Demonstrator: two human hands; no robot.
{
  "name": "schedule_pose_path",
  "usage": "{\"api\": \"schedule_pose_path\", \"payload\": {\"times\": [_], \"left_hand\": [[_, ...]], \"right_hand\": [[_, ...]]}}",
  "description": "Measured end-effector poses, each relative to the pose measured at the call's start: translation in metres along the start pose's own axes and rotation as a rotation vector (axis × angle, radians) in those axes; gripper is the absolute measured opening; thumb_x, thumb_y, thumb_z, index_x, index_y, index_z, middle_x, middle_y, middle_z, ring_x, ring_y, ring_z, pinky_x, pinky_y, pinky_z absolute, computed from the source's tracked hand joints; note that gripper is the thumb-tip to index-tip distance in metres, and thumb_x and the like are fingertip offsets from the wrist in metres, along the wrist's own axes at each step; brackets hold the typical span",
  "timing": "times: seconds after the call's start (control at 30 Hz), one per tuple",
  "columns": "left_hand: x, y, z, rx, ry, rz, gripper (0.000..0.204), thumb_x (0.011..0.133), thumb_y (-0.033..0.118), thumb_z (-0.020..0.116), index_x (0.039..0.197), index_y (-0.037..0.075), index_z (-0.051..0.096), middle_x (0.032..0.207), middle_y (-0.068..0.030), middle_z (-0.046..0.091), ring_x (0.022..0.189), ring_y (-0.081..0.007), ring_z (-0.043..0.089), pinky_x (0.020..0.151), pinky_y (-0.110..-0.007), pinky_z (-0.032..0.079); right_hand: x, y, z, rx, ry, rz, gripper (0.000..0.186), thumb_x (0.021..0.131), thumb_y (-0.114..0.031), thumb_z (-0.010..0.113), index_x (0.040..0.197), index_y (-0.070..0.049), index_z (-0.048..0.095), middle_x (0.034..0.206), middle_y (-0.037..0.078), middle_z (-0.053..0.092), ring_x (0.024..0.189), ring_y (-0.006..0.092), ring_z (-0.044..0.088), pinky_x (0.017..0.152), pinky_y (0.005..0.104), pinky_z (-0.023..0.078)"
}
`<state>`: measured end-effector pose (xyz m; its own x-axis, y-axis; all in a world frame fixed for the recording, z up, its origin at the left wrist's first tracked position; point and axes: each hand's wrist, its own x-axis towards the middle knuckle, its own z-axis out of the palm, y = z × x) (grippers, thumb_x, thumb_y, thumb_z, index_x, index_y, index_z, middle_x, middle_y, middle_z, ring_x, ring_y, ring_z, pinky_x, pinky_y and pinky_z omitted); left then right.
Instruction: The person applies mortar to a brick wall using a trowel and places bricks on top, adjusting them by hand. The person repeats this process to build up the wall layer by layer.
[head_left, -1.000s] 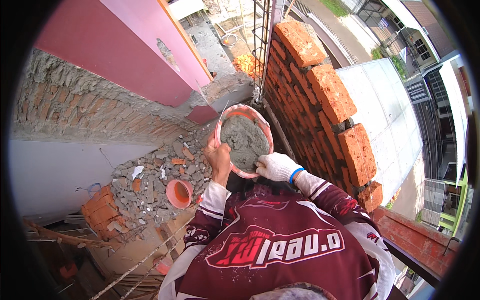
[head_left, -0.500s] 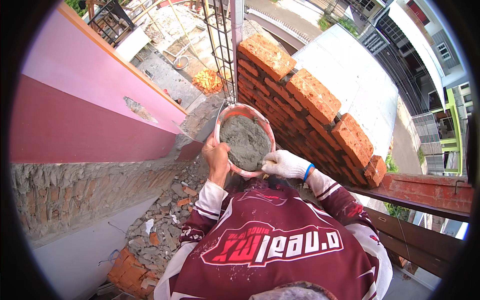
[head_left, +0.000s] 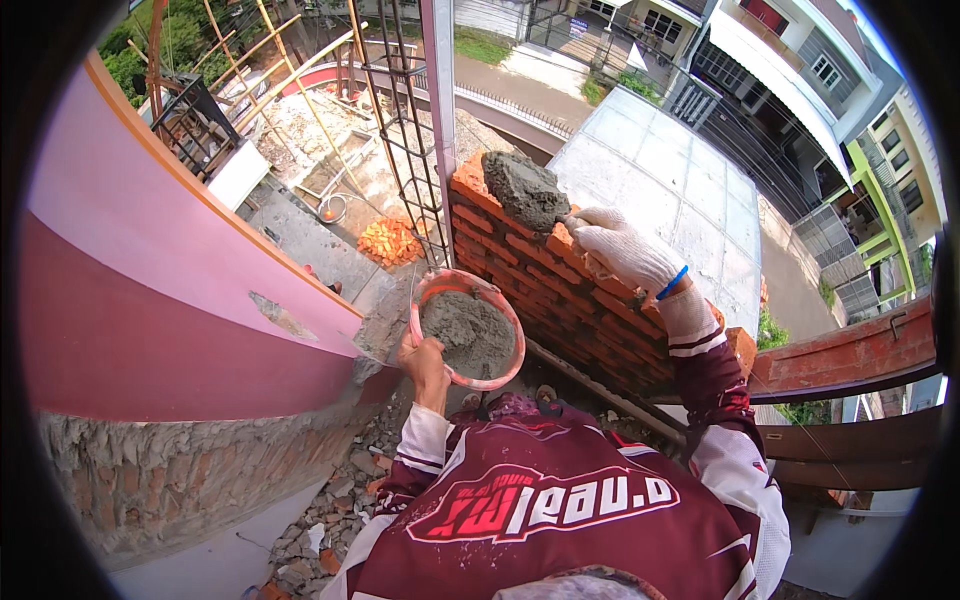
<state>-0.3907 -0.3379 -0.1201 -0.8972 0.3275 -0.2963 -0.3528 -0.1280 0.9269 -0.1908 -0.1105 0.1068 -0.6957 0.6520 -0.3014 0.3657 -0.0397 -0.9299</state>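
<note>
Seen from the head camera, a worker's bare left hand grips the rim of an orange bucket of wet mortar, held in front of the body beside a brick wall. The gloved right hand reaches over the wall's top, fingers closed on what appears to be the handle of a trowel, its blade lost beneath a heavy grey lump. Whether the lump touches the bricks cannot be told from above.

The main hazard looks to be the load: a tilted wrist or a loose hold could send it over the far edge toward the pale roof beyond. A hard push might also nudge a top brick if its bed is still soft. The bucket hangs on one hand's grip alone, so tiring fingers could let it tip, spilling mortar near the worker's feet.
</note>
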Motion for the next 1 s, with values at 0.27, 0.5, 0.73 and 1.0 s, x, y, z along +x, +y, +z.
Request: {"api": "schedule_pose_path", "payload": {"times": [0.27,0.5,0.73,1.0], "left_hand": [[0.006,-0.017,-0.026,-0.022,0.114,0.03,0.05,0.065,-0.013,0.051,0.11,-0.007,0.071,0.086,-0.0015,0.061,0.066,-0.0093,0.052,0.058,-0.025,0.04],[0.013,-0.036,-0.051,0.052,0.134,-0.043,0.059,0.067,-0.015,0.049,0.121,-0.006,0.07,0.087,0.0012,0.059,0.07,-0.0107,0.055,0.061,-0.026,0.045],[-0.006,-0.002,-0.03,0.081,0.007,0.066,0.061,0.068,-0.014,0.05,0.125,-0.004,0.071,0.08,0.0047,0.055,0.065,-0.0062,0.05,0.059,-0.023,0.041],[0.01,0.024,-0.031,0.146,-0.285,0.142,0.064,0.069,-0.014,0.05,0.129,-0.003,0.07,0.082,0.0061,0.06,0.061,-0.0028,0.045,0.054,-0.021,0.038]], "right_hand": [[0.102,-0.013,0.012,-1.073,0.345,-0.366,0.029,0.098,-0.028,0.057,0.095,-0.002,0.069,0.09,0.023,0.073,0.086,0.0415,0.072,0.076,0.0506,0.057],[0.052,0.007,0.022,-1.096,0.582,-0.563,0.016,0.092,-0.017,0.061,0.106,-0.008,0.061,0.089,0.019,0.067,0.081,0.04,0.069,0.069,0.0492,0.056],[-0.012,0.069,0.085,-1.201,-0.263,-0.234,0.023,0.089,-0.025,0.062,0.101,-0.006,0.07,0.084,0.021,0.072,0.084,0.0397,0.074,0.073,0.0518,0.059],[-0.016,0.145,0.15,-1.202,-0.312,-0.558,0.012,0.088,-0.018,0.062,0.088,-0.006,0.065,0.077,0.015,0.071,0.073,0.0347,0.074,0.061,0.0463,0.059]]}}
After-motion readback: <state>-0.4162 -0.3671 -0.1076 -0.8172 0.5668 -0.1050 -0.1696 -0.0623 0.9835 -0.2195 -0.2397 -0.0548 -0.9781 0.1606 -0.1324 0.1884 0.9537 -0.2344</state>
